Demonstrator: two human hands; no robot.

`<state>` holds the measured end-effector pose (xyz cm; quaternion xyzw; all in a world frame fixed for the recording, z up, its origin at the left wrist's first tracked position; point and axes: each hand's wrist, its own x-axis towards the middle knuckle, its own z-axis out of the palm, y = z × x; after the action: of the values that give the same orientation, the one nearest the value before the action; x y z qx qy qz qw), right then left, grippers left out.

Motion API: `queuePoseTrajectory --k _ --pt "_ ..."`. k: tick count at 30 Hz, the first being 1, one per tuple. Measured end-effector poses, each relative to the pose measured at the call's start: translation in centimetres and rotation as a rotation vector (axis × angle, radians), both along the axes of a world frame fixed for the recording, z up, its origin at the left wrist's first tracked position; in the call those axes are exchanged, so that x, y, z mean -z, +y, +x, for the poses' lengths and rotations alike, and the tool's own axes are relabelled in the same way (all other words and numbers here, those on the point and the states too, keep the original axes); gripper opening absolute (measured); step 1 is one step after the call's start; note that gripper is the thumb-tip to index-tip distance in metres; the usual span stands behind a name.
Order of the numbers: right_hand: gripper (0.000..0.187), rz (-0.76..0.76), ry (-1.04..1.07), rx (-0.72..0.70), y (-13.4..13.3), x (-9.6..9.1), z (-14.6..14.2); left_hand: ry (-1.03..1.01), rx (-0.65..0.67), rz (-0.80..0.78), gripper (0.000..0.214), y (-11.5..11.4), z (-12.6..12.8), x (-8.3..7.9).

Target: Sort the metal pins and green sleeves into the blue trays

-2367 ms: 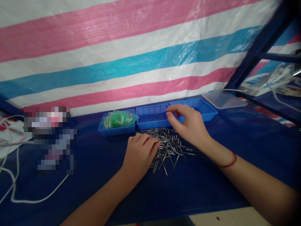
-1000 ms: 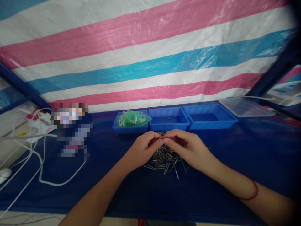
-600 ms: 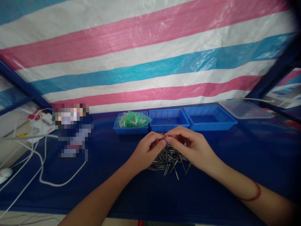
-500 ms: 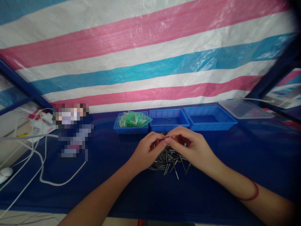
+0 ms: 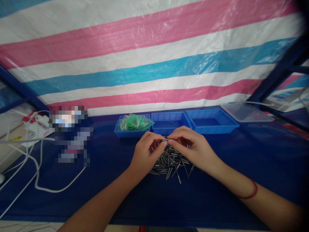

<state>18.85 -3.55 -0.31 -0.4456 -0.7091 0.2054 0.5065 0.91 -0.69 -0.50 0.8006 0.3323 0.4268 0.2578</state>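
Above a loose pile of thin metal pieces that look like blind rivets, my two hands meet with their fingertips close together. A single rivet lies level between them. My left hand pinches its left end between thumb and forefinger. At the other end, the thumb and forefinger of my right hand are closed on it too. Just behind my hands is the middle blue tray, with one small thin piece on its floor. My palms hide part of the pile.
The left blue tray holds green-and-clear plastic bags of small parts. To the right are another blue tray and a clear plastic lid. White cables run over the left of the blue table. A striped sheet hangs behind.
My fingertips have drawn slightly apart, and the rivet between them now shows lengthwise. The whole view has shifted a little. The pile and the trays look the same.
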Motion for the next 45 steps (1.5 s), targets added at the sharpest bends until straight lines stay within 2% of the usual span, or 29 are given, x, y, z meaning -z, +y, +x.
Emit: queuePoseTrajectory --k 3,5,9,12,15,19,21,23,32,45 --pt "0.012 0.061 -0.101 -0.006 0.1 0.1 0.2 0.019 -0.010 0.028 0.008 -0.1 0.0 -0.1" --pt "0.014 0.133 -0.175 0.038 0.4 0.1 0.6 0.048 -0.014 0.036 0.012 -0.2 0.1 -0.1" --pt "0.018 0.260 -0.343 0.288 1.7 0.7 1.9 0.145 -0.011 0.052 0.024 -0.1 -0.1 -0.3" --pt "0.022 0.243 -0.476 0.471 2.8 1.4 3.0 0.284 0.041 0.084 0.020 0.2 -0.7 -1.2" --pt "0.027 0.197 -0.530 0.542 3.3 1.8 3.6 0.521 0.065 0.057 0.017 0.6 -1.9 -2.8" --pt "0.029 0.191 -0.503 0.478 2.9 1.5 3.4 0.806 0.254 -0.213 0.014 0.9 -3.9 -4.6" --pt "0.026 0.194 -0.494 0.431 2.5 1.2 3.1 0.904 0.316 -0.340 0.021 0.8 -4.6 -4.8" --pt "0.023 0.201 -0.487 0.391 2.1 1.0 2.8 0.966 0.311 -0.383 0.025 0.7 -4.8 -4.5" --pt "0.016 0.198 -0.464 0.273 1.3 0.7 2.0 0.947 0.289 -0.293 0.003 0.3 -4.2 -3.4" --pt "0.014 0.213 -0.458 0.150 0.7 0.6 1.1 0.913 0.238 -0.072 0.005 -0.2 -3.0 -1.7"
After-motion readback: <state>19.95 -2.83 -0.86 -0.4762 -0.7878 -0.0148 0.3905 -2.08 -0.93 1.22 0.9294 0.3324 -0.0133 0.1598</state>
